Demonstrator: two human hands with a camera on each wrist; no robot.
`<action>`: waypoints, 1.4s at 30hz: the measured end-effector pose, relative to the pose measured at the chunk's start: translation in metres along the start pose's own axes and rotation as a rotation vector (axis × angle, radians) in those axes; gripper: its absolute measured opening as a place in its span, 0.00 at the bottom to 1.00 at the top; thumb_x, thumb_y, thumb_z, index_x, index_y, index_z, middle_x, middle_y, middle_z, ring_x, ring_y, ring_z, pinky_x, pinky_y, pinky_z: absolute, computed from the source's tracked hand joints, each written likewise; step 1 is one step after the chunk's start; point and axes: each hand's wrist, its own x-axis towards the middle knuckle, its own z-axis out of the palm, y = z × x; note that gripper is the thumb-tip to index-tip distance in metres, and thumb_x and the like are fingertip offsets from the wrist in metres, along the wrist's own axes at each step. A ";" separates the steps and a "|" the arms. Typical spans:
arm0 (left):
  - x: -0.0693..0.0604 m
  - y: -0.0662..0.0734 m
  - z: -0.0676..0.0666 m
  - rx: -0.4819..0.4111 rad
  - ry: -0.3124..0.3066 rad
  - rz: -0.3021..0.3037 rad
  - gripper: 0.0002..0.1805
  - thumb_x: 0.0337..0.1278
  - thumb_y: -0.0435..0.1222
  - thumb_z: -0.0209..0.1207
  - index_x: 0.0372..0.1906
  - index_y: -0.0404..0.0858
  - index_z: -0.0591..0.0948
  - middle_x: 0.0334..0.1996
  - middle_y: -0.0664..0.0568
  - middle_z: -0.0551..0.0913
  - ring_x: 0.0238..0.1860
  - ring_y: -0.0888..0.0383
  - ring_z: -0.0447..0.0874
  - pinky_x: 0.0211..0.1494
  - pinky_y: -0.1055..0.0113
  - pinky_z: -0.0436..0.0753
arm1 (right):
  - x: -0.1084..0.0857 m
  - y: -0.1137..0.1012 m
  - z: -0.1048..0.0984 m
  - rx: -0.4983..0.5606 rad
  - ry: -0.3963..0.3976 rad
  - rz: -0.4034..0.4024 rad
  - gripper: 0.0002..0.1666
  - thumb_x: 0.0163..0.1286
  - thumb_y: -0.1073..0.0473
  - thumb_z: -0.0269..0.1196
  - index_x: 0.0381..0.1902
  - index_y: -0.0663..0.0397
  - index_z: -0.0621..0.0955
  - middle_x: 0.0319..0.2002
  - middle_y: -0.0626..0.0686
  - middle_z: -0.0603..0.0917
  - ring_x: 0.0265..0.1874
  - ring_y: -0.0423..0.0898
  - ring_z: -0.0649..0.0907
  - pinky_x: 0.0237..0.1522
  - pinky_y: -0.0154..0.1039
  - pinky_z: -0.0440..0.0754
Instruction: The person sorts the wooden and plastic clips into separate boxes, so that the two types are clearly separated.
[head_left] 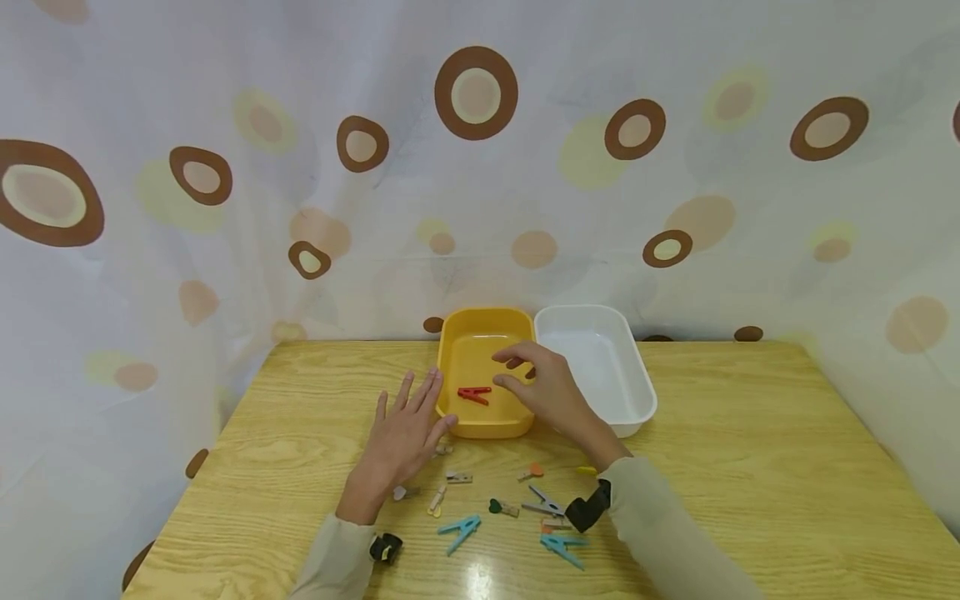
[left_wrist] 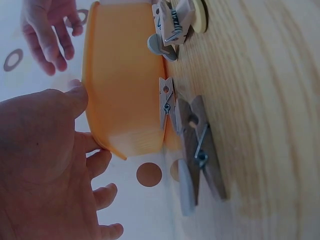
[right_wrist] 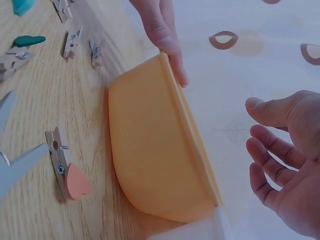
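Observation:
A red clothespin (head_left: 474, 395) lies on the floor of the yellow tray (head_left: 486, 429). Above that tray hovers my right hand (head_left: 551, 387), its thumb and fingers bent but apart, with nothing between them. My left hand (head_left: 401, 437) touches the left rim of the tray with fingers spread and straight. In the left wrist view, its thumb and a finger rest against the rim of the yellow tray (left_wrist: 122, 80). Below the tray lie a blue clothespin (head_left: 460, 531), another blue clothespin (head_left: 564, 547) and a grey clothespin (head_left: 543, 502).
A white tray (head_left: 600, 367) stands against the yellow one on its right. Several small wooden clothespins with decorations are scattered in front, among them one with an orange heart (right_wrist: 77, 181) and one with a green heart (head_left: 504, 507). A patterned curtain (head_left: 480, 183) hangs behind the wooden table (head_left: 750, 467).

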 end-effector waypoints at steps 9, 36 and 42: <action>-0.001 0.000 -0.001 -0.008 0.000 -0.002 0.40 0.80 0.58 0.41 0.84 0.42 0.48 0.83 0.52 0.48 0.82 0.43 0.41 0.76 0.31 0.43 | -0.021 -0.005 -0.018 0.031 0.015 -0.014 0.16 0.67 0.62 0.73 0.52 0.52 0.86 0.48 0.50 0.87 0.45 0.51 0.83 0.41 0.55 0.83; 0.000 0.001 0.000 -0.002 0.001 0.008 0.40 0.81 0.58 0.40 0.84 0.42 0.48 0.83 0.52 0.47 0.82 0.43 0.41 0.77 0.32 0.44 | -0.091 0.002 -0.067 0.012 0.071 -0.040 0.17 0.67 0.66 0.72 0.52 0.50 0.86 0.46 0.52 0.87 0.43 0.46 0.83 0.39 0.38 0.84; -0.001 0.001 0.000 -0.016 -0.007 0.001 0.40 0.81 0.58 0.41 0.84 0.41 0.48 0.83 0.51 0.48 0.82 0.44 0.39 0.77 0.32 0.43 | -0.107 0.003 -0.077 -0.012 0.069 0.039 0.15 0.68 0.64 0.71 0.52 0.52 0.86 0.46 0.51 0.87 0.43 0.45 0.83 0.39 0.37 0.84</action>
